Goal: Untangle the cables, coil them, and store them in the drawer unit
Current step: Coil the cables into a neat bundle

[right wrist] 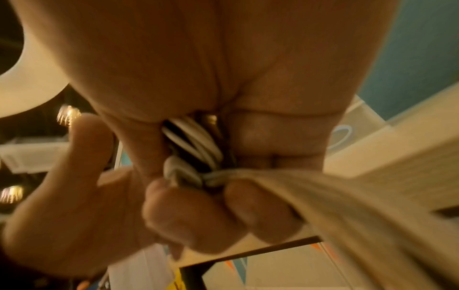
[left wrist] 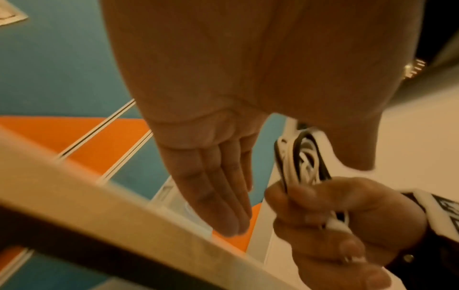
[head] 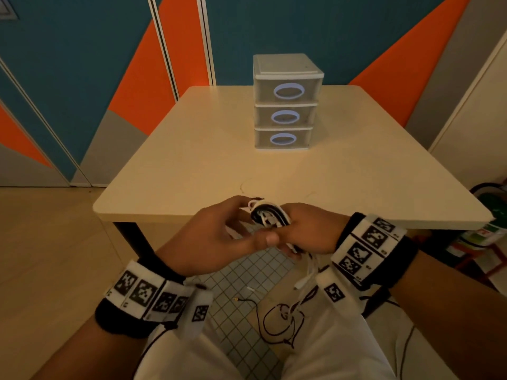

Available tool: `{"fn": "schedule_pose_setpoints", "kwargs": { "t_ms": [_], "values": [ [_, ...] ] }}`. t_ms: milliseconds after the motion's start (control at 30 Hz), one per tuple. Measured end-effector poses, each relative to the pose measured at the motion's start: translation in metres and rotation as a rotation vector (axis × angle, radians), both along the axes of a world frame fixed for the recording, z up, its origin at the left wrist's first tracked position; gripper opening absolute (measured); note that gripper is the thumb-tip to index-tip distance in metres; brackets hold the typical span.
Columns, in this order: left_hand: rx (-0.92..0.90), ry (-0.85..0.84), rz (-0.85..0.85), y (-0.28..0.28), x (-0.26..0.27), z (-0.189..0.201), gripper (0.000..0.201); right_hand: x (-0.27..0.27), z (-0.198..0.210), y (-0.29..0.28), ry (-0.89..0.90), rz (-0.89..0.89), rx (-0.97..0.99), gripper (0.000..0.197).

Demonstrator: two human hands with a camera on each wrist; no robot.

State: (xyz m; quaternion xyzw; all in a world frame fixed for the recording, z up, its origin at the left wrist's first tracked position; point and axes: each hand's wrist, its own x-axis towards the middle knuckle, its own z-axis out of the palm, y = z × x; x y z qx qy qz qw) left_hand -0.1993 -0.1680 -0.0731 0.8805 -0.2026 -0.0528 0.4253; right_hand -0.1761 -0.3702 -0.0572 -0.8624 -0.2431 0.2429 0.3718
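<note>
A bundle of black and white cables (head: 267,215) is held just above the table's near edge. My right hand (head: 307,229) grips it, with its fingers (right wrist: 198,212) curled round the coil (right wrist: 193,141). My left hand (head: 247,223) is beside the bundle (left wrist: 303,157), fingers (left wrist: 218,196) straight and together and thumb alongside. Loose ends hang below the hands: a white connector (head: 301,283) and a thin black cable (head: 279,322) looped on my lap. The white three-drawer unit (head: 286,102) stands at the back of the table, all drawers closed.
The beige table (head: 192,160) carries only the drawer unit. A gridded mat (head: 241,319) lies on the floor between my knees. Green and white clutter (head: 491,215) sits low on the right, past the table corner.
</note>
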Motion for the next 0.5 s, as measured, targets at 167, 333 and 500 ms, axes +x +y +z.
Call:
{"fn": "schedule_pose_setpoints", "kwargs": {
  "t_ms": [167, 333, 500],
  "values": [
    [-0.566, 0.267, -0.178, -0.020, -0.007, 0.001, 0.059, -0.005, 0.003, 0.019, 0.022, 0.047, 0.175, 0.017],
    [-0.642, 0.207, -0.159, -0.022, -0.009, 0.018, 0.037, -0.004, 0.003, 0.036, -0.012, 0.042, 0.145, 0.034],
    [-0.705, 0.140, -0.183, -0.019, -0.010, 0.020, 0.021, -0.006, 0.017, 0.033, 0.007, 0.048, 0.291, 0.026]
  ]
}}
